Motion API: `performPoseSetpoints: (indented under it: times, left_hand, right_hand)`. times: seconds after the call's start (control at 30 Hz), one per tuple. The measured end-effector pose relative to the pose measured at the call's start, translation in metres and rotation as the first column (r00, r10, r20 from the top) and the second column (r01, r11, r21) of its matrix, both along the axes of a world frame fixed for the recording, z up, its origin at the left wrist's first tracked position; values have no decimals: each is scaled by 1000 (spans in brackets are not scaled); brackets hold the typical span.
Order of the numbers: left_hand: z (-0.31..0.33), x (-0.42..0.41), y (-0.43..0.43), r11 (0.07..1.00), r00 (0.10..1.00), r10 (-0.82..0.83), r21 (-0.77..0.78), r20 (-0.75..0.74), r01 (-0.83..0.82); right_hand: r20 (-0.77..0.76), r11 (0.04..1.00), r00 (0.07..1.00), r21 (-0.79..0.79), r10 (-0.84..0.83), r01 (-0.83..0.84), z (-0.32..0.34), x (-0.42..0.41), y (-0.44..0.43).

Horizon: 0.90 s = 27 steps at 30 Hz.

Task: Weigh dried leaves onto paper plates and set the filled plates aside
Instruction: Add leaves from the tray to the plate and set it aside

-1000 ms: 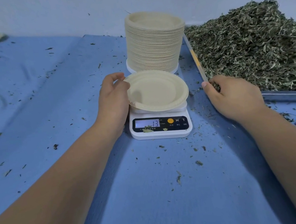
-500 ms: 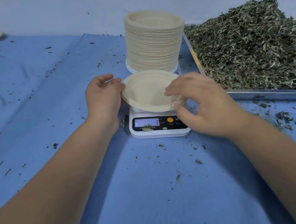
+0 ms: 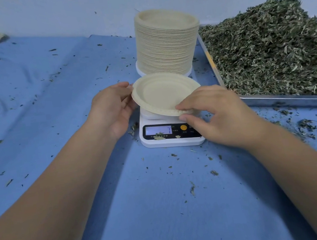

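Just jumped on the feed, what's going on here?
A person holds an empty paper plate at the digital scale, slightly tilted: the left hand grips its left rim, the right hand pinches the near rim. No leaves are on it yet. A stack of paper plates stands behind the scale, and a metal tray heaped with dried leaves lies to the right.

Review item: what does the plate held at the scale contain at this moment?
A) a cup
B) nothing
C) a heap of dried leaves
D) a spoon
B: the plate is bare inside, with the left hand and right hand holding its rim over the scale; the leaves lie heaped in the tray.
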State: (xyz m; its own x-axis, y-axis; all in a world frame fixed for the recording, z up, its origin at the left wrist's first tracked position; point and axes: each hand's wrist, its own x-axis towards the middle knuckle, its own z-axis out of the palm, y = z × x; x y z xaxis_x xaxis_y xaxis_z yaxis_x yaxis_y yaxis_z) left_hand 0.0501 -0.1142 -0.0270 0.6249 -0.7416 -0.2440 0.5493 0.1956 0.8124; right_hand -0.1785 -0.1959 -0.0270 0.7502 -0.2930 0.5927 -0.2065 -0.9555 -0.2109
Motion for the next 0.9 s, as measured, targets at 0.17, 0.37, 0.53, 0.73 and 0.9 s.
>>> performPoseSetpoints:
  times: [0.17,0.37,0.53,0.73,0.9]
  left_hand:
    - [6,11,6,989,966,-141,-84,-218,125]
    - [9,13,10,978,938,-207,-86,-279,191]
    - [8,14,10,974,966,-222,26,-129,227]
    - [5,15,6,958,925,-191,269,329,102]
    - [5,4,-2,963,875,-104,268,472,-29]
  right_hand:
    - [114,998,993,-49,-21,27,2,0,0]
    - [172,993,985,-101,-35,53,3,2,-1]
    - [164,997,986,-74,-24,37,3,0,1]
    - [55,986,986,61,-156,153,2,-1,-2]
    - [15,704,926,654,-378,277,-4,9,-5]
